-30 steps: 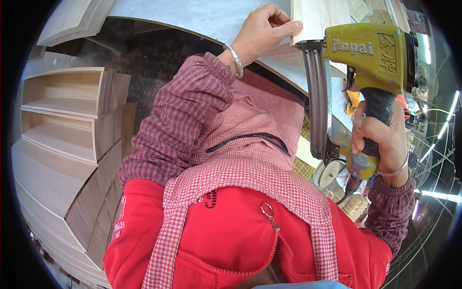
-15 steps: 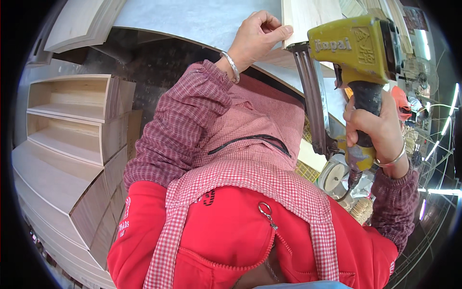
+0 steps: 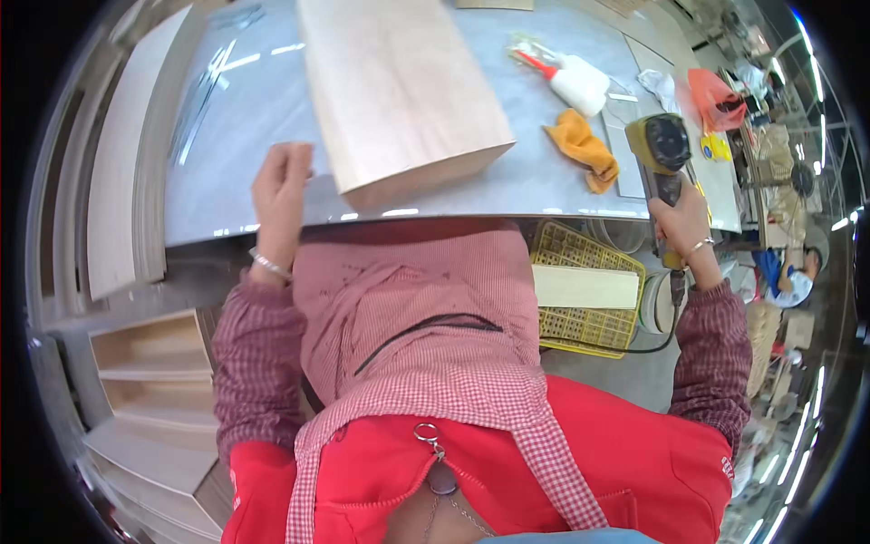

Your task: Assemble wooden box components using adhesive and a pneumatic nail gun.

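Left hand (image 3: 279, 192): curled, can't tell if holding
Wooden box (image 3: 408, 95): just right, long axis pointing away
Right hand (image 3: 686, 225): farther, grasping nail gun (image 3: 660, 145)

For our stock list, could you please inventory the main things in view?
Table: 1, whitish, upper centre
Wooden box: 1, pale, on table
Bottle: 1, white, on table
Cloth: 1, orange, on table
Nail gun: 1, yellow-black, right
Basket: 1, yellow, below table edge
Wood strip: 1, pale, over basket
Boards: several, pale, left
Open boxes: at least 2, pale, lower left
Left hand: 1, bare, left of wooden box
Right hand: 1, bare, around nail gun
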### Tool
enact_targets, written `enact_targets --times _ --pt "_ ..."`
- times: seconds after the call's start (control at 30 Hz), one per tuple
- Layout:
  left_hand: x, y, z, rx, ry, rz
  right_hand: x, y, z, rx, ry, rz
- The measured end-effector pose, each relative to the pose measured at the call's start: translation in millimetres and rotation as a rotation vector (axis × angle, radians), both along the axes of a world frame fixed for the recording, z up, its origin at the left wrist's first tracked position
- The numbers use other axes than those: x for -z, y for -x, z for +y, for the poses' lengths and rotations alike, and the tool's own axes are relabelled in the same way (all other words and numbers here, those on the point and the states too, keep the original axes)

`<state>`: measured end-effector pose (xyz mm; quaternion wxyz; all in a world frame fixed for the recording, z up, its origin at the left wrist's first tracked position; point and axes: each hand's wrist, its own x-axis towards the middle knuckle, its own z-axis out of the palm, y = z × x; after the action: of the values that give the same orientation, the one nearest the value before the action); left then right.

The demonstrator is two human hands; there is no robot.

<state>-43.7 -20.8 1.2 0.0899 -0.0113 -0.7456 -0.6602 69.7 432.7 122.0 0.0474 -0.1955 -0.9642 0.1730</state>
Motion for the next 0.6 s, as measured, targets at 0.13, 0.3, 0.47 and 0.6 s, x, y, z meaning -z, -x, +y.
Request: enact_targets --times 0.13,0.3,0.47,0.6 --pt "-81 14 -19 0.025 0.270 0.234 30 -16 62 0.001 -0.448 0.100" --pt "-174 33 15 0.118 0.774 0.349 31 -11 68 0.236 -0.447 -0.095" --pt "-193 61 74 0.034 1.365 0.503 36 -13 64 0.337 -0.443 -0.068" --pt "-215 76 112 0.069 1.735 0.270 23 -8 48 0.330 -0.358 -0.015"
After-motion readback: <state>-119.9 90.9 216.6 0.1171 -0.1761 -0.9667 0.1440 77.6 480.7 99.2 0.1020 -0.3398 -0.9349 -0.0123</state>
